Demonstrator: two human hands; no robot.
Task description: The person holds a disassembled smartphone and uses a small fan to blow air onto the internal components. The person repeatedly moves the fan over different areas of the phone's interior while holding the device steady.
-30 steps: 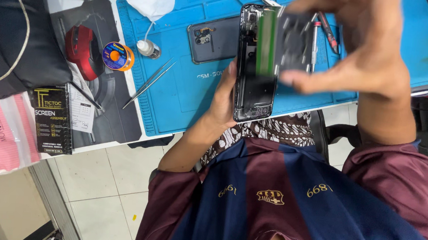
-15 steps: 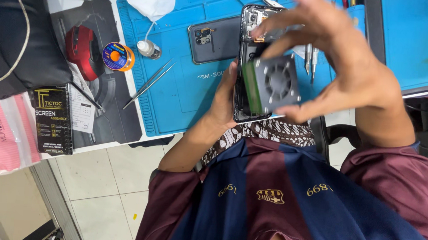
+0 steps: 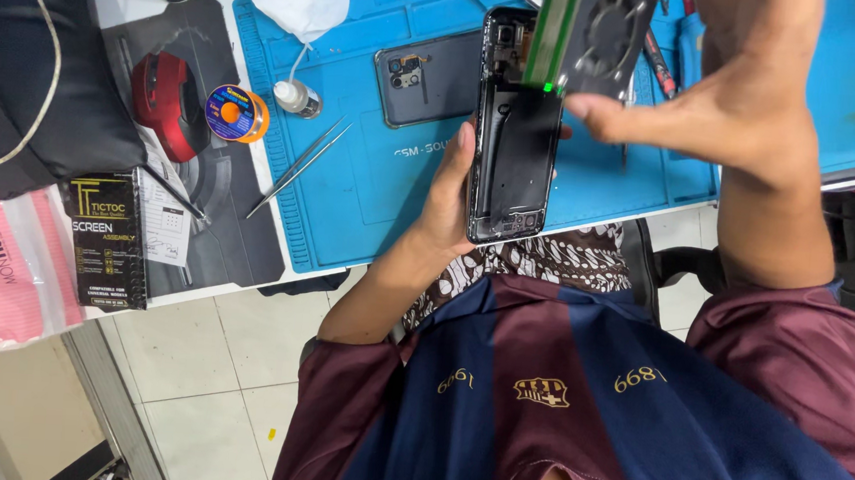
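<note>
Blue work mat (image 3: 380, 197) is seen upper centre; one opened phone (image 3: 512, 146) is gripped by the left hand (image 3: 451, 192), one fan unit (image 3: 603, 32) pinched by the right hand (image 3: 727, 111); two tweezers (image 3: 303, 161) lie left.

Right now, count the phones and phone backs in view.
2. One opened phone stands upright in the left hand, under the fan unit in the right hand. One dark phone back lies on the blue mat. Others may be hidden.

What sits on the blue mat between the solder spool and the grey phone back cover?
In the head view, between the solder spool and the grey phone back cover lie a small white-capped bottle and, just below, metal tweezers, on the blue mat.
</note>
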